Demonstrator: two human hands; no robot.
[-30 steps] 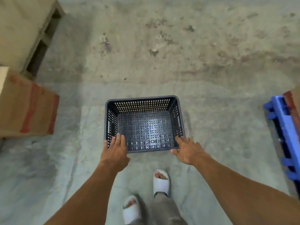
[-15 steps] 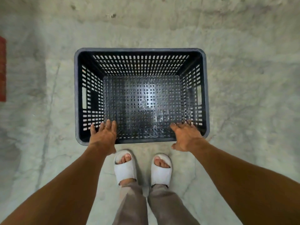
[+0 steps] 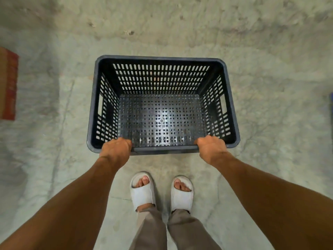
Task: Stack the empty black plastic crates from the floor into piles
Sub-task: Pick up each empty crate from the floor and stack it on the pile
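At the far left edge, a cardboard box (image 3: 8, 83) with red tape sits on the concrete floor (image 3: 270, 51), well apart from everything else. The left hand (image 3: 115, 150) is curled over the near rim of the black crate (image 3: 162, 59), close to its left corner, fingers hooked inside. The crate is empty, open side up, in the middle of the view, just ahead of 2 white sandals (image 3: 143, 191). The right hand (image 3: 211, 149) grips the same near rim by the right corner. A sliver of something blue (image 3: 331, 112) shows at the right edge.
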